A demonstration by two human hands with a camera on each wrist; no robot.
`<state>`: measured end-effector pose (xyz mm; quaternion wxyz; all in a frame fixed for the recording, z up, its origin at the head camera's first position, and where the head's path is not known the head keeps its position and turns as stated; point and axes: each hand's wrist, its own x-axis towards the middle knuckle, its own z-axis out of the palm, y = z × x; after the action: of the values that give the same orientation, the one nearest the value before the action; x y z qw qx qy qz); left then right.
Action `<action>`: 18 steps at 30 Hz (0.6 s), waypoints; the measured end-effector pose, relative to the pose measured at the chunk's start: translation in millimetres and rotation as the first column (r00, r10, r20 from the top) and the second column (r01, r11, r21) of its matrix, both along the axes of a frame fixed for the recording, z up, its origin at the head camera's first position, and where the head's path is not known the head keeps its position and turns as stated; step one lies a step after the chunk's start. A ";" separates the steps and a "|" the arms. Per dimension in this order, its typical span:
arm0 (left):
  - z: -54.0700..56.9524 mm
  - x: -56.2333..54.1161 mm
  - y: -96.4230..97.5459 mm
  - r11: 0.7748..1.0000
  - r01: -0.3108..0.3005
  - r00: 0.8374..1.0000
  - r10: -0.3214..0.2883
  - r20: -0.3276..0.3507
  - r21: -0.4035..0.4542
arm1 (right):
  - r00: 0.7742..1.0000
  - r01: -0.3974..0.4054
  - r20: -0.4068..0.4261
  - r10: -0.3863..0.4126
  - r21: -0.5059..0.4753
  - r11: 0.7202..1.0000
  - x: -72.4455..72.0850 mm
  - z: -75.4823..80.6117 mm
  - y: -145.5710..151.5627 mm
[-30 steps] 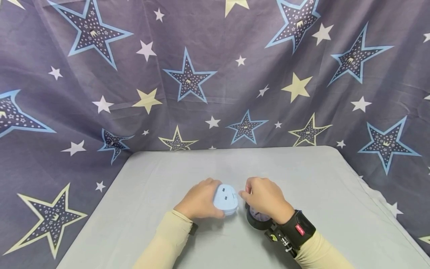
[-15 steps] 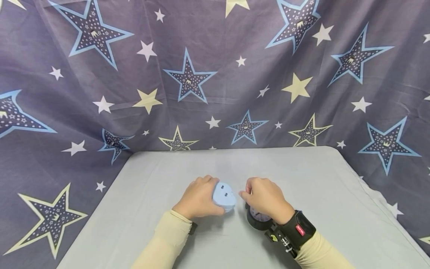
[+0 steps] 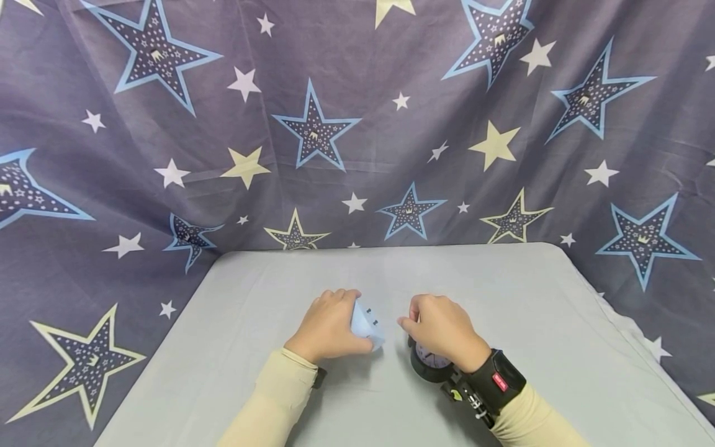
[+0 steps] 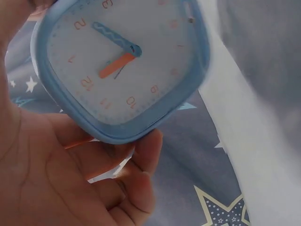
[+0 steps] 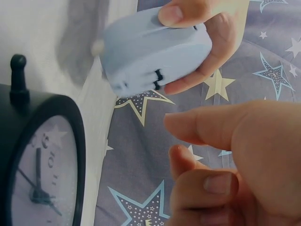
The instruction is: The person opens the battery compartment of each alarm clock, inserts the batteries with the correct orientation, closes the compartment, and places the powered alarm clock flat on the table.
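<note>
My left hand (image 3: 326, 329) grips a light blue alarm clock (image 3: 363, 327) by its sides, tilted up above the table. The left wrist view has its face (image 4: 155, 80) with an orange hour hand and a blue minute hand. In the right wrist view two small dark parts show on the clock's back (image 5: 155, 52), and the left thumb and fingers lie around it. My right hand (image 3: 441, 323) holds nothing, its fingers loosely curled. It hovers by a round black alarm clock (image 3: 429, 372), partly hiding it in the head view; that clock's dial (image 5: 47, 174) appears in the right wrist view.
Both clocks are over a table with a pale grey cloth (image 3: 279, 279). A dark curtain (image 3: 357, 62) printed with stars hangs behind it. A black wrist strap (image 3: 494, 379) with a metal mount sits on the right wrist.
My left hand has turned the blue clock, so its back tips toward the right and shows narrower. It has shifted slightly left. My right hand and the black clock stay put.
</note>
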<state>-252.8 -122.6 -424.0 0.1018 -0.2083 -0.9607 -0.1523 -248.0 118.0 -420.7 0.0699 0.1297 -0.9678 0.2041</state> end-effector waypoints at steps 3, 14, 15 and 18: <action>0.0 -0.1 0.0 1.000 -0.009 1.000 0.009 -0.008 0.004 | 1.000 -0.002 -0.002 0.002 0.000 1.000 0.3 -0.1 0.0; -2.3 -3.0 0.5 0.996 -0.087 0.994 0.089 -0.071 0.027 | 1.000 -0.005 -0.004 0.005 -0.002 1.000 1.3 1.0 0.6; -2.7 -3.3 0.6 0.995 -0.097 0.992 0.099 -0.075 0.032 | 1.000 -0.004 -0.005 0.004 -0.001 1.000 1.3 1.0 0.6; -3.6 -3.5 1.6 0.991 -0.124 0.988 0.127 -0.084 0.040 | 1.000 -0.003 -0.005 0.003 0.001 1.000 1.1 0.9 0.8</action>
<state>-256.3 -121.1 -427.6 0.1561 -0.1520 -0.9639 -0.1530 -246.9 118.8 -419.7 0.0721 0.1316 -0.9675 0.2036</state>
